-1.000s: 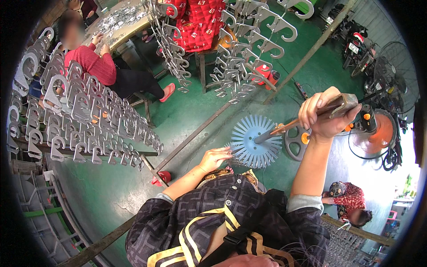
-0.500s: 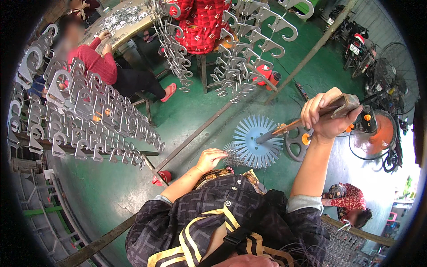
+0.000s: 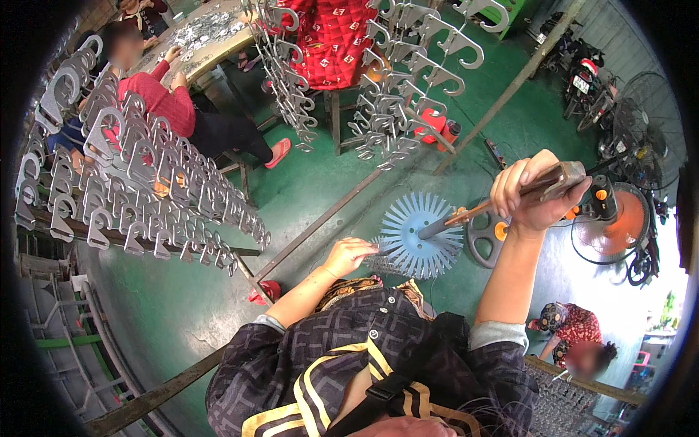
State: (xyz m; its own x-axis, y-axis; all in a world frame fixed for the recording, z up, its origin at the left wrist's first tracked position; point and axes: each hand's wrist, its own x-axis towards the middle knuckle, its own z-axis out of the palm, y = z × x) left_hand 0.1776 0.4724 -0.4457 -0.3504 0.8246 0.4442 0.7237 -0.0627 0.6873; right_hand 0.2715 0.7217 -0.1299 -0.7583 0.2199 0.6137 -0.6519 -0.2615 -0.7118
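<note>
Right hand (image 3: pixel 537 195), raised at upper right, is clenched around the wooden handle of a long brown-and-grey rod tool (image 3: pixel 510 200). The rod slopes down and left from the fist to the hub of a round light-blue plastic disc with radiating spokes (image 3: pixel 421 234), which hangs over the green floor (image 3: pixel 320 182).

Left hand (image 3: pixel 351 255) sits just left of the disc at its lower-left rim, fingers curled together on a small bundle of thin dark wire-like pieces (image 3: pixel 382 256); the bundle touches the disc's spokes. Exactly what the pieces are cannot be told at this size, possibly metal pins.

Surroundings: rows of grey flat metal hook-shaped parts (image 3: pixel 138 182) hang on a rack at left; more of the same hang in clusters (image 3: pixel 400 80) at top centre. A person in a red top (image 3: pixel 156 102) sits at a counter (image 3: pixel 211 36) at upper left. A black-and-orange floor fan (image 3: pixel 619 226) stands right of the raised fist. Another person in a patterned red garment (image 3: pixel 571 328) crouches at lower right.
</note>
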